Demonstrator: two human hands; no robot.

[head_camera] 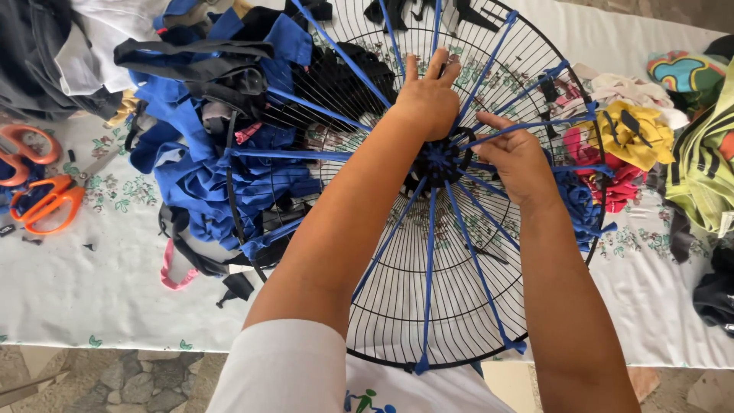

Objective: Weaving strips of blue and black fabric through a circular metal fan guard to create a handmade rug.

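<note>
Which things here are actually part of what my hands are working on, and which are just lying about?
In use:
left hand
right hand
black wire fan guard
blue fabric strips
blue fabric pile

Lying about:
orange scissors
yellow cloth
pink scrap
striped garment

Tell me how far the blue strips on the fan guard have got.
Done: blue strips run like spokes from the hub to the rim of the black fan guard, most of the way around. In hand: the right hand pinches a strip by the hub while the left hand presses flat on the wires. Left: the rings between spokes are bare; blue cloth lies heaped alongside.
</note>
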